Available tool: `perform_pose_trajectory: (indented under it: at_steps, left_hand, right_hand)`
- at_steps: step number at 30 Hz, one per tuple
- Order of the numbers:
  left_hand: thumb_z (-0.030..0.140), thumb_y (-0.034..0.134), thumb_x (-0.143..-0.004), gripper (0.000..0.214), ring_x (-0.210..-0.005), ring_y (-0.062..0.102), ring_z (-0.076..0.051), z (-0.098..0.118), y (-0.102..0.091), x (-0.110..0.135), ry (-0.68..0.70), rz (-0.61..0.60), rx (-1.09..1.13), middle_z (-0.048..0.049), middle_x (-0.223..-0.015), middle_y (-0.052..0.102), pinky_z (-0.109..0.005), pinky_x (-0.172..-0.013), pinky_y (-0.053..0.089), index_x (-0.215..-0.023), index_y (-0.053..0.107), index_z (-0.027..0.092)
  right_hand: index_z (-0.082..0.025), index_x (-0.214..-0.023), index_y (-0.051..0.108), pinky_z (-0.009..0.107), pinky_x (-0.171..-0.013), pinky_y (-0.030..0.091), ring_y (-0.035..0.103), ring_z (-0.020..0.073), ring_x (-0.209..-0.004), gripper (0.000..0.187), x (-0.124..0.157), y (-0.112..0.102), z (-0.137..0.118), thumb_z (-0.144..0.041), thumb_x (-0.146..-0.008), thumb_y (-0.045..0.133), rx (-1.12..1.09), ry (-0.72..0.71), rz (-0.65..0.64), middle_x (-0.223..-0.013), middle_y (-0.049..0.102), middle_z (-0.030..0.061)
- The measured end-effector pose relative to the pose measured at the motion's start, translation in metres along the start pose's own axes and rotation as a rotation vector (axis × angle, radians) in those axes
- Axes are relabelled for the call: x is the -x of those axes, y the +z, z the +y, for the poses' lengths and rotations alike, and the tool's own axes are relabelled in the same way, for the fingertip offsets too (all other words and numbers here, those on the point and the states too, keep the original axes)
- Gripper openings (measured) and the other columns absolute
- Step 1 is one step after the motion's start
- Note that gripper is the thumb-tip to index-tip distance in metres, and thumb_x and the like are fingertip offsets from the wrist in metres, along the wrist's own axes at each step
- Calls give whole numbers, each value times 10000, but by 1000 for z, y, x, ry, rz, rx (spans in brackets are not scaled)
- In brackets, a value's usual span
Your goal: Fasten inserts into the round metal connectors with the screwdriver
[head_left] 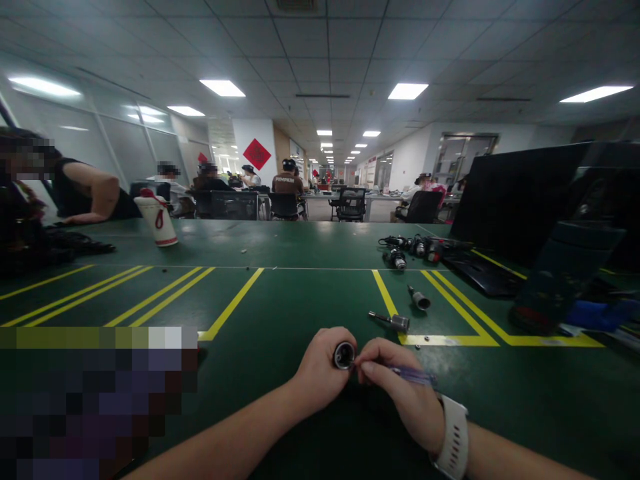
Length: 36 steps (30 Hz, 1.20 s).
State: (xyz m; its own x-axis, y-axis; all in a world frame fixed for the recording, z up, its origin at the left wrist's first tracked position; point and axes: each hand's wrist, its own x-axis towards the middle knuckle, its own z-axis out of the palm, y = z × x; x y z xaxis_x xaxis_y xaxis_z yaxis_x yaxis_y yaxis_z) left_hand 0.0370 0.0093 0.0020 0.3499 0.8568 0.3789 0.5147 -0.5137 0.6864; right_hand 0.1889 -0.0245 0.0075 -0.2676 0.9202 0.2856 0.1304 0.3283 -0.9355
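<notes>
My left hand [325, 373] is wrapped round a metal cylinder [344, 356], its hollow open end turned up toward me. Beside that rim, the fingertips of my right hand [400, 393] pinch a slim screwdriver-like tool with a clear purple handle [413, 375]. The handle lies back across the palm. Its tip is too small and hidden to tell whether it touches the cylinder. On the table beyond my right hand lie a metal cup-shaped part with a thin shaft [399, 323] and a similar one [421, 301]. Small nut-like pieces [427, 339] rest near them.
Yellow tape lines [235, 303] mark the green table [300, 293]. Black-and-silver devices with cables [397, 259] lie at back right, near a dark bottle [565, 280] and a black monitor [515, 193]. A white cup [159, 220] stands back left, near a person's arm [95, 190].
</notes>
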Motion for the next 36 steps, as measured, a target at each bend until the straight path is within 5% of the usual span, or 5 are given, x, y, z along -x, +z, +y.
perform_pose_trajectory:
  at_steps: [6, 19, 36]
  left_hand:
    - [150, 588, -664, 120, -586, 474, -135, 2, -1, 0, 6, 1, 18, 41, -581, 493, -249, -579, 347, -588, 501, 184]
    - [100, 571, -638, 112, -580, 481, -128, -4, 2, 0, -11, 9, 69, 34, -604, 503, -235, -555, 358, -597, 501, 176]
    - [62, 549, -563, 136, -600, 450, -137, -3, 0, 0, -24, -12, 100, 42, -589, 471, -241, -562, 329, -571, 481, 179]
  right_hand:
    - [-166, -715, 593, 295, -618, 407, 539, 171, -654, 140, 2, -2, 0, -218, -794, 491, 33, -47, 36, -668, 575, 18]
    - [-157, -731, 594, 299, -623, 409, 532, 174, -669, 129, 1, 0, 2, -204, -801, 498, -21, -1, -25, -680, 564, 21]
    - [-157, -760, 617, 280, -620, 409, 531, 163, -681, 130, 2, 2, 3, -224, -817, 522, 18, -118, -44, -717, 567, 25]
